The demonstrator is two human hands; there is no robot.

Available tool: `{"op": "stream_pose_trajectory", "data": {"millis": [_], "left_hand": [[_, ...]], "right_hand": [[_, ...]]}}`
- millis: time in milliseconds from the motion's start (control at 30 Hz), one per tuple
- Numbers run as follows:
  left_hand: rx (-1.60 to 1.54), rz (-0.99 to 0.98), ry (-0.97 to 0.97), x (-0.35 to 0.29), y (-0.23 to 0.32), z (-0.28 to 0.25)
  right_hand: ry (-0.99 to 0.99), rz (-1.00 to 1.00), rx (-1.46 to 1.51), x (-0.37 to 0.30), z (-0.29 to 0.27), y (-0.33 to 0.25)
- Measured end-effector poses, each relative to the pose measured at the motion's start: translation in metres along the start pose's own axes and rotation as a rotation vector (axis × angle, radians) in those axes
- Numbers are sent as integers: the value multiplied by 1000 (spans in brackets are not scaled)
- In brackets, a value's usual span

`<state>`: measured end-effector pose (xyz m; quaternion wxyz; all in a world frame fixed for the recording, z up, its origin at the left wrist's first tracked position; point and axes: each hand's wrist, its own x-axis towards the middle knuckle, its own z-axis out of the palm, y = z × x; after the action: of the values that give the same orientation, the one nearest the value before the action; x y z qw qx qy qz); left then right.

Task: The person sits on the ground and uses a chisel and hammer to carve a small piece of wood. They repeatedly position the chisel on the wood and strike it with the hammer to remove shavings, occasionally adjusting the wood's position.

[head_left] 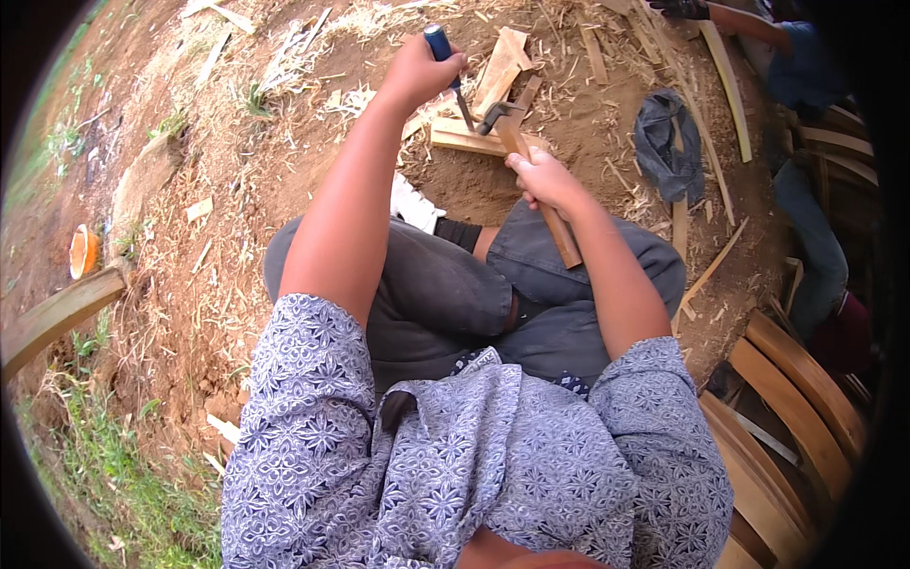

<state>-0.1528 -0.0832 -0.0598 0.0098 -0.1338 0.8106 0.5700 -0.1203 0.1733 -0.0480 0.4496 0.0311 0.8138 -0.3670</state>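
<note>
My left hand is wrapped round the blue handle of a chisel, which stands tilted with its narrow metal blade pointing down. The blade's tip meets or nearly meets a pale wooden block on the ground. In my right hand is a claw hammer, gripped partway along its wooden handle. Its dark head lies just right of the chisel blade, over the block; I cannot tell whether they touch. Behind the block a flat wooden offcut leans among shavings.
A dark plastic bag lies to the right near long wood strips. Curved planks are stacked at lower right. Another person's gloved hand shows at upper right. On the left are a curved beam and an orange object.
</note>
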Motion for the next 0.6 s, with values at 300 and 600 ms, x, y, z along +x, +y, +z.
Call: {"op": "stream_pose_trajectory", "data": {"millis": [300,600], "left_hand": [[14,49,153,1,31,-24],[216,122,57,-13,37,6]], "right_hand": [[-24,8,39,1,-7,-1],[-53,-17,-2,-5,-10,-8]]}}
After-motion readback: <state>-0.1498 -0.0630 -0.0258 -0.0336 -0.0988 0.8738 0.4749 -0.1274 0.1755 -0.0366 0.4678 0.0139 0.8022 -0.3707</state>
